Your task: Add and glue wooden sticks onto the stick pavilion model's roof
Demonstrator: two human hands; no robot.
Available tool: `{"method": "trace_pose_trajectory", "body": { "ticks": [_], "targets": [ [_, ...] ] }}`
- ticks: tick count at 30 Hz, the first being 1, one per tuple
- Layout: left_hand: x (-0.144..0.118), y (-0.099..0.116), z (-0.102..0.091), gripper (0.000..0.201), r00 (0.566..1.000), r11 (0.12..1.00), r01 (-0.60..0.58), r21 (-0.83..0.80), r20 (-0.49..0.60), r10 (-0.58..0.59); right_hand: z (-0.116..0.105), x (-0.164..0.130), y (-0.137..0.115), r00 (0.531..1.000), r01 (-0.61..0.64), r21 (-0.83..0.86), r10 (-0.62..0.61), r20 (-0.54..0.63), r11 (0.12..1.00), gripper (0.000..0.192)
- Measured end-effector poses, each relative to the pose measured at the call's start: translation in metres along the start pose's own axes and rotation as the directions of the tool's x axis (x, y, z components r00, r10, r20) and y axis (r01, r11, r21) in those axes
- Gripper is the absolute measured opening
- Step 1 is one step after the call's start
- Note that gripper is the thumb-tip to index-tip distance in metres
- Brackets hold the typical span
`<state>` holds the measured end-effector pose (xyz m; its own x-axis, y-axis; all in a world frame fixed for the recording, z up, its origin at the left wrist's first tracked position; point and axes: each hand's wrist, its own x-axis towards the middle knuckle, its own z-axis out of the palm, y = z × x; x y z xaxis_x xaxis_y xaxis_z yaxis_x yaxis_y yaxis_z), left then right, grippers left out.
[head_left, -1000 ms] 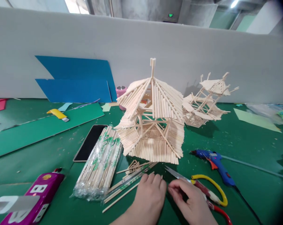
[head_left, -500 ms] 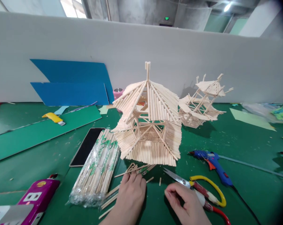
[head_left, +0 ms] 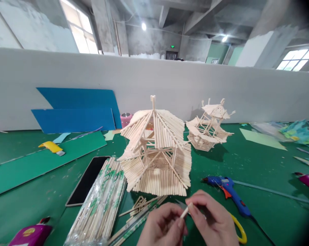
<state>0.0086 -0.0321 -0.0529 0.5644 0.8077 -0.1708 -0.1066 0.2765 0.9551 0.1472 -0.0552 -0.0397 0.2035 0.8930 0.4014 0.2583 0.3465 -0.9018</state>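
Counted on the green table (head_left: pixel 259 164): two stick pavilions, the large pavilion (head_left: pixel 155 150) at centre and the small pavilion (head_left: pixel 209 128) behind it to the right, well apart. One wrapped bundle of sticks (head_left: pixel 100 205) left of the large pavilion, just beside one phone (head_left: pixel 87 180) lying flat. One scatter of loose sticks (head_left: pixel 141 206) in front of the large pavilion. One blue glue gun (head_left: pixel 228 191) to the right. One yellow scissor handle (head_left: pixel 238 230) partly hidden behind the right hand. Two blue boards (head_left: pixel 77 109) leaning on the white wall. One yellow utility knife (head_left: pixel 52 147) at far left.

Held low at centre, in front of the large pavilion: one short stick piece (head_left: pixel 184 212), raised clear of the table. Left hand (head_left: pixel 163 227): fingers curled close, thumb and forefinger pinching the lower end of the piece. Right hand (head_left: pixel 215 222): fingers bent and pressed together, tips pinching the upper end. Hands touching only through the piece.
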Motion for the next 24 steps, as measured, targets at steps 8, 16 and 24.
{"method": "trace_pose_trajectory", "body": {
  "ticks": [8, 16, 24],
  "targets": [
    [0.007, 0.021, 0.012, 0.027, 0.991, 0.882, 0.137, -0.451, 0.053, -0.127, -0.007, 0.015, -0.005, 0.995, -0.042, 0.059, 0.037, 0.089, 0.997, 0.02],
    [0.009, 0.016, 0.013, 0.025, 0.988, 0.869, 0.152, -0.471, 0.039, -0.152, -0.006, 0.016, -0.003, 0.997, 0.035, 0.026, -0.037, 0.062, 0.999, 0.025],
    [0.012, 0.016, 0.01, 0.027, 0.988, 0.84, 0.148, -0.523, 0.039, -0.149, -0.043, 0.009, 0.022, 0.995, -0.054, -0.281, 0.027, -0.097, 0.958, 0.013]
  ]
}}
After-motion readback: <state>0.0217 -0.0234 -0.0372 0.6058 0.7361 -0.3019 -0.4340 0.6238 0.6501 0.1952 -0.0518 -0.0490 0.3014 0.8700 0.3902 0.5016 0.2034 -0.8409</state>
